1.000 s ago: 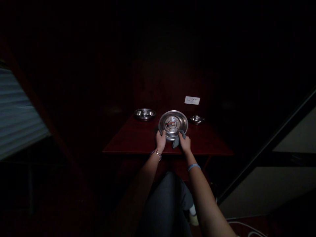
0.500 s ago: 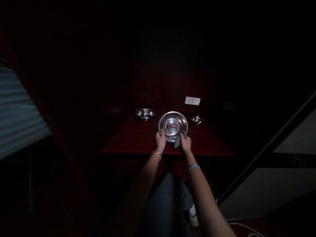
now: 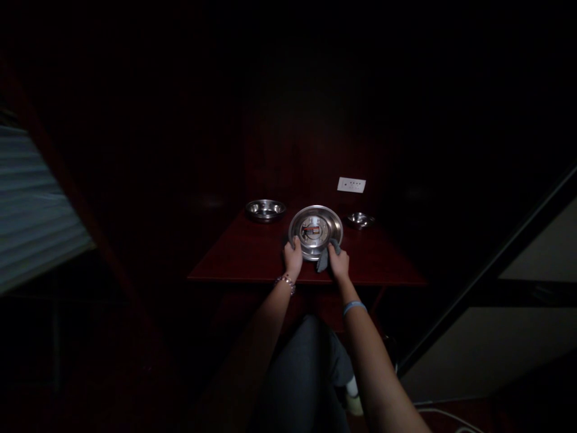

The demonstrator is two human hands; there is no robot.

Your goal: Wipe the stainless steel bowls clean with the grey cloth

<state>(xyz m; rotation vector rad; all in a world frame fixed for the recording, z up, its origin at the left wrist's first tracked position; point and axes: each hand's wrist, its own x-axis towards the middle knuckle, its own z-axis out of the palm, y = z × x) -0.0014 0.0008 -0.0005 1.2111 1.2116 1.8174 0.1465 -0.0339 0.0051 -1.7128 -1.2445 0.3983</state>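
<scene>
A round metal bowl [image 3: 333, 227] with a red and dark label inside is held tilted above the table, its inside facing me. My left hand [image 3: 293, 257] grips its lower left rim, thumb on the inner side. At the lower right rim, my right hand [image 3: 339, 262] is closed on a grey cloth [image 3: 323, 260] and the bowl's edge. Part of the cloth hangs below the fingers. The fingers behind the bowl are hidden.
On the dark red table [image 3: 243, 258], another metal bowl [image 3: 265, 210] stands at the back left and a smaller one [image 3: 360, 221] at the back right. A white socket plate [image 3: 351, 184] is on the wall behind. My legs are below the table edge.
The held bowl has tilted slightly, so its inner bottom looks a little narrower. Both hands keep their grip in nearly the same place.
</scene>
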